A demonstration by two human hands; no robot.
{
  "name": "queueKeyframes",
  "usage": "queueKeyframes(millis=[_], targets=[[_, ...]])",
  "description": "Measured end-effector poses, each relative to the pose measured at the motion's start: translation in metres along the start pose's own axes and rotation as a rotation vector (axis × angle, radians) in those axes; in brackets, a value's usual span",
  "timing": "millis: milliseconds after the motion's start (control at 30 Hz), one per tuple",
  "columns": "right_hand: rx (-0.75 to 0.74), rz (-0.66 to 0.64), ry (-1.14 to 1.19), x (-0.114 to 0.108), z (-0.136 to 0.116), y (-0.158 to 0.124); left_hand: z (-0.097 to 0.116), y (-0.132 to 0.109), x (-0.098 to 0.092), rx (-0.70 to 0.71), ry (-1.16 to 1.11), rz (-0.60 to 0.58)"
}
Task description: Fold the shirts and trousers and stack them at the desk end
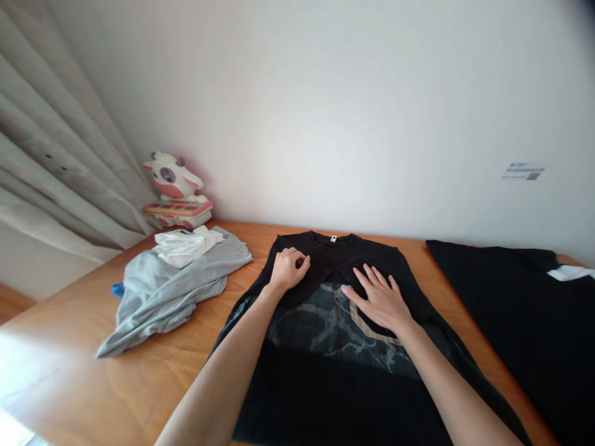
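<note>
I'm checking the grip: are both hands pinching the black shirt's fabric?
No, only the left hand pinches the black shirt; the right hand lies flat and open on it.

No text was legible. The small white printed sticker (523, 171) on the pale wall (325, 93) was too blurred; the white neck tag (333, 238) in the black T-shirt (325, 396) showed an unreadable mark.

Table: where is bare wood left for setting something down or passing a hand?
The table is barest at its near-left corner, bordered by the grey garment and the black shirt. A narrow strip runs between that shirt and the dark garment on the right. Back-left is crowded: cow toy, white cloth.
</note>
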State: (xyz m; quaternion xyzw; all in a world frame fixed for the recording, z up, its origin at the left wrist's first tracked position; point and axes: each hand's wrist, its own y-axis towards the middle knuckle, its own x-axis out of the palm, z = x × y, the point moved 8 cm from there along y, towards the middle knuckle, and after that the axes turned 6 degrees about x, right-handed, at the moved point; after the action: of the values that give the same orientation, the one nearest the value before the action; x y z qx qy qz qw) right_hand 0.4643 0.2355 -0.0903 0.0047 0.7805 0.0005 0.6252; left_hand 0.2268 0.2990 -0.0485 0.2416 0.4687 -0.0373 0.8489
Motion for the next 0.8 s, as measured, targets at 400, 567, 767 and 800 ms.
queueKeyframes(millis=[400, 567, 767, 800], targets=[[-0.123, 0.273, 0.091, -0.050, -0.023, -0.039, 0.011, -0.135, -0.097, 0.114, -0.085, -0.141], [-0.141, 0.215, 0.289, -0.072, 0.014, -0.092, -0.006, -0.191, -0.135, 0.011, -0.008, -0.200], [0.065, 0.183, 0.369, -0.069, 0.143, -0.185, -0.022, -0.229, -0.167, -0.007, 0.052, -0.254], [0.082, 0.173, 0.370, -0.064, 0.158, -0.197, -0.025, -0.235, -0.166, -0.017, 0.047, -0.311]])
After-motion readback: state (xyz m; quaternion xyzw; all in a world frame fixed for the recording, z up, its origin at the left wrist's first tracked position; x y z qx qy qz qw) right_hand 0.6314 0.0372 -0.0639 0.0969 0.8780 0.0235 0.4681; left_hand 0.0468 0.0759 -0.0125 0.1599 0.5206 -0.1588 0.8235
